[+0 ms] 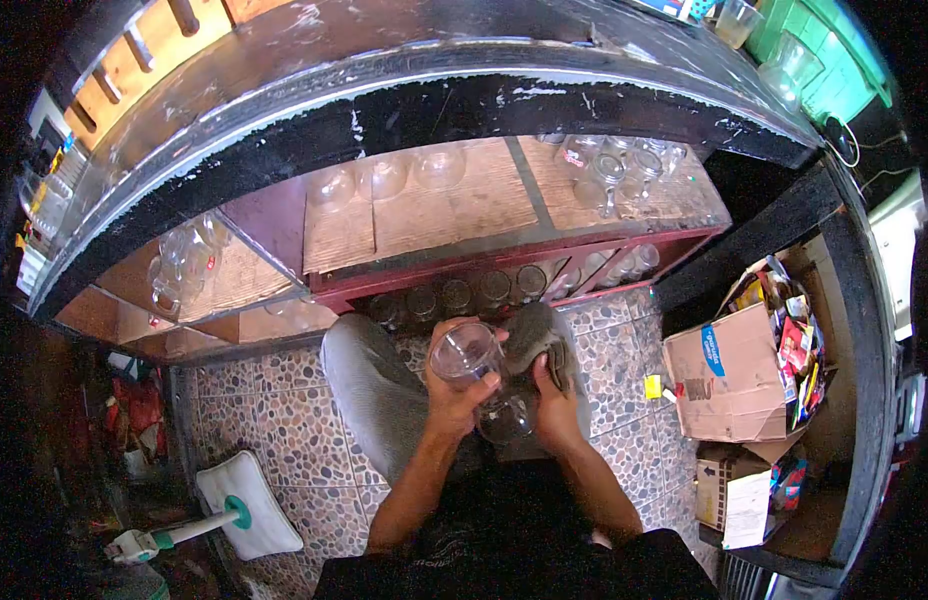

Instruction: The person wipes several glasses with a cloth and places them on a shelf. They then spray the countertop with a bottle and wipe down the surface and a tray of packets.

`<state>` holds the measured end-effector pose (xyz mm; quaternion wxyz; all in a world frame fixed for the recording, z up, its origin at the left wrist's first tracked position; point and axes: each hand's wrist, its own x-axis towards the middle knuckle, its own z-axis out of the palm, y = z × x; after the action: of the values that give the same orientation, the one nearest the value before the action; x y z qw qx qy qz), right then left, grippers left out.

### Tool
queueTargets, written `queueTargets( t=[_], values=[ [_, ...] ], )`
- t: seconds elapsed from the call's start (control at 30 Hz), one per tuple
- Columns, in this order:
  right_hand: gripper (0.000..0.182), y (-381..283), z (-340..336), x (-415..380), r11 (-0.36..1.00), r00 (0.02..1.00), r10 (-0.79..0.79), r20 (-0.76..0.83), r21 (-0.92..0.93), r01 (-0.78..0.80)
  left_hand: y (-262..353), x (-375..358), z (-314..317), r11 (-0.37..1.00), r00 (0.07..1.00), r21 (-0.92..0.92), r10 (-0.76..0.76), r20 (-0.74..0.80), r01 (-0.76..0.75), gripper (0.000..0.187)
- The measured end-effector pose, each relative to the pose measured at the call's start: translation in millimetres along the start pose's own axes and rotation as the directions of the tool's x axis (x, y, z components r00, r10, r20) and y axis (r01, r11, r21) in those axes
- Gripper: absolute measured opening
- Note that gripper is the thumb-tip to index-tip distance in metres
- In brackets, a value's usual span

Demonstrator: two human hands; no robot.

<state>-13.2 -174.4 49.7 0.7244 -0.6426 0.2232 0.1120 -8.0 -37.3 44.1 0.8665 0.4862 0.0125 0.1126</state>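
Observation:
My left hand (pixel 456 400) is wrapped around a clear drinking glass (pixel 466 350), its round opening tilted up toward me. More clear, rounded glass shows below that hand, between my two wrists. Bunched in my right hand (pixel 556 405) is a grey-brown cloth (pixel 532 335), held just right of the glass, over my knee. Part of the glass is hidden behind my left fingers and thumb.
Ahead, a wooden shelf (pixel 434 225) holds several glasses, with upturned glasses (pixel 495 287) on a lower level. Cardboard boxes (pixel 729 380) stuffed with packets stand right. A white flat-headed mop (pixel 249 505) lies left on the pebble-patterned floor (pixel 284 430). A black counter edge (pixel 424 115) overhangs the shelf.

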Motion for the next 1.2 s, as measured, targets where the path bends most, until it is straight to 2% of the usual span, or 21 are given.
queueTargets(
  t=[0.07,0.1,0.17,0.2,0.27,0.4,0.47,0.5,0.6,0.67,0.7,0.77,0.8,0.83,0.87,0.9,0.97,1.03,1.1,1.17,1.2],
  values=[
    [0.051,7.0,-2.7,8.2,0.966,0.992,0.103,0.074,0.231,-0.118,-6.7,-2.5,-5.7,0.998,1.000,-0.061,-0.002,-0.016,0.001,0.079],
    [0.051,5.9,-4.1,7.7,0.966,0.992,0.106,0.072,0.228,-0.120,-6.6,-2.5,-5.9,0.998,1.000,-0.063,-0.005,-0.018,0.004,0.079],
    [0.050,3.9,-6.9,4.9,0.870,0.906,0.321,0.275,0.292,-0.397,-5.1,-2.6,-4.1,0.994,0.999,-0.110,0.022,-0.036,-0.026,0.078],
    [0.050,6.9,-6.7,4.2,0.870,0.905,0.326,0.275,0.288,-0.401,-5.1,-2.9,-1.9,0.994,0.999,-0.111,0.019,-0.041,-0.023,0.078],
    [0.046,20.2,-6.9,1.4,0.790,0.873,0.331,0.359,0.400,-0.464,-4.8,-5.4,2.0,0.994,0.990,0.021,0.109,-0.094,-0.108,0.080],
    [0.050,61.7,-19.5,15.6,0.813,0.848,0.261,0.461,0.369,-0.451,-2.0,-8.6,1.8,0.984,0.982,0.058,0.173,-0.072,-0.169,0.076],
    [0.047,76.3,-17.9,16.7,0.709,0.759,0.185,0.624,0.450,-0.542,-1.6,-9.4,4.8,0.976,0.980,0.115,0.192,-0.055,-0.185,0.082],
    [0.047,75.8,-17.2,13.3,0.709,0.759,0.186,0.624,0.450,-0.543,-0.8,-9.0,5.3,0.976,0.980,0.115,0.191,-0.056,-0.184,0.082],
    [0.047,72.3,-14.2,5.7,0.620,0.741,0.219,0.635,0.496,-0.608,3.0,-8.0,4.5,0.953,0.966,0.163,0.260,0.000,-0.257,0.087],
    [0.041,71.5,-16.8,7.0,0.563,0.701,0.356,0.617,0.457,-0.689,5.2,-7.1,4.1,0.935,0.949,0.168,0.316,0.003,-0.312,0.089],
    [0.041,79.3,-22.0,11.5,0.562,0.700,0.359,0.617,0.456,-0.690,6.6,-4.6,2.2,0.936,0.949,0.168,0.314,0.000,-0.310,0.089],
    [0.037,101.1,-33.8,24.7,0.197,0.389,0.158,0.907,0.357,-0.913,12.2,7.2,-4.6,0.830,0.888,0.322,0.451,0.095,-0.456,0.090],
    [0.037,94.8,-33.7,21.9,0.195,0.387,0.160,0.908,0.356,-0.914,21.4,14.1,-4.5,0.849,0.903,0.313,0.423,0.080,-0.425,0.090],
    [0.037,82.3,-32.1,16.8,0.374,0.568,0.309,0.763,0.452,-0.810,30.3,22.0,-7.3,0.849,0.903,0.315,0.422,0.080,-0.425,0.090],
    [0.037,73.6,-30.6,14.6,0.557,0.729,0.398,0.557,0.485,-0.674,39.0,31.1,-10.6,0.754,0.879,0.475,0.465,0.102,-0.454,0.088],
    [0.037,70.0,-29.2,15.8,0.556,0.731,0.393,0.558,0.489,-0.672,44.7,41.7,-12.3,0.632,0.854,0.616,0.503,0.136,-0.470,0.086],
    [0.037,64.0,-27.9,18.9,0.643,0.849,0.392,0.354,0.554,-0.528,40.2,66.3,-9.6,0.743,0.897,0.524,0.429,0.104,-0.416,0.084],
    [0.038,77.9,-32.2,26.0,0.636,0.849,0.384,0.363,0.562,-0.528,63.2,97.1,3.7,0.374,0.799,0.734,0.469,0.378,-0.567,0.082],
    [0.038,92.9,-37.3,30.4,0.628,0.849,0.378,0.369,0.572,-0.528,63.0,123.5,19.8,0.342,0.808,0.760,0.443,0.388,-0.553,0.090],
    [0.038,101.6,-37.6,29.4,0.694,0.868,0.356,0.345,0.524,-0.493,51.3,153.2,32.5,0.560,0.881,0.685,0.363,0.303,-0.466,0.083],
    [0.038,98.7,-34.7,26.4,0.691,0.873,0.349,0.340,0.535,-0.485,51.3,169.4,39.3,0.529,0.874,0.700,0.356,0.330,-0.480,0.084]
  ],
)
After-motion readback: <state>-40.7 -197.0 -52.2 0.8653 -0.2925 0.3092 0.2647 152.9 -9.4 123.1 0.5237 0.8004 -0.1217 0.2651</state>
